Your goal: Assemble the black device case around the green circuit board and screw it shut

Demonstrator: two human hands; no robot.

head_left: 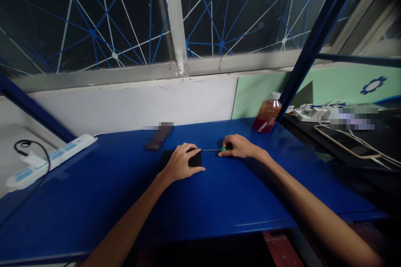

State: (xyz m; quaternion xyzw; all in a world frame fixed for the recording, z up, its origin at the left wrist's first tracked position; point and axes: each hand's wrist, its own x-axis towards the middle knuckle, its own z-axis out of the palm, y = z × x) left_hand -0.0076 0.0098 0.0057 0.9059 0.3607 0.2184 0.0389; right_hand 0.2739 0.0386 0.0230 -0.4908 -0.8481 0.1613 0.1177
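Note:
My left hand [181, 162] lies over a flat black box-like object [196, 159] on the blue table, thumb along its near edge and fingers across its top. What the object is exactly I cannot make out. In my right hand [239, 146] is a screwdriver [223, 149] with a green and black handle, gripped between thumb and fingers. Its thin metal shaft points left, lying nearly level, and the tip meets the right side of the black object near my left fingertips. Whether a screw sits there is too small to tell.
Behind my left hand lies a dark blurred-out item [159, 137]. A drink bottle [267, 112] stands at the back right of the blue table [219, 200]. At left is a white power strip [53, 160] with a black cable. A phone [346, 142] and white cables rest on the black table at right.

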